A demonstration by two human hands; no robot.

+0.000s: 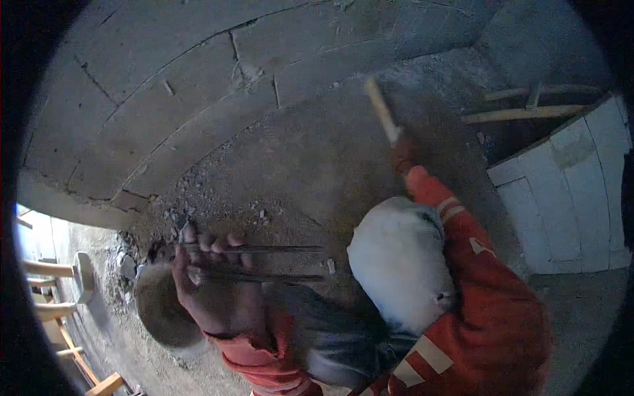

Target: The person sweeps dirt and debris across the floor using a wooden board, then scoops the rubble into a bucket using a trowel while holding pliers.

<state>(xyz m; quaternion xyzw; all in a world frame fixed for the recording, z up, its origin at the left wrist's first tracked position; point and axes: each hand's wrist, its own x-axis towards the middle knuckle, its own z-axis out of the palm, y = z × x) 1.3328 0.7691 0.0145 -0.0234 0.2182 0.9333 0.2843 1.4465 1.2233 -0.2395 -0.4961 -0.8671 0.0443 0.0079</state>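
My left hand is at the lower left, its fingers curled around two thin dark rods that point right over the dirt floor. Below that hand, partly behind the forearm, is a round, pale-rimmed thing, perhaps a hat or bowl. My right hand is stretched out at the upper right, blurred and closed around a wooden stick or handle. Its far end is too smeared to make out. Between my red sleeves sits a large rounded white thing whose kind I cannot tell. Dark trousers show below it.
A wall of large grey blocks curves along the back. Rubble lies at its foot. A pale block wall stands on the right, near curved wooden bars. Wooden pieces are at the far left.
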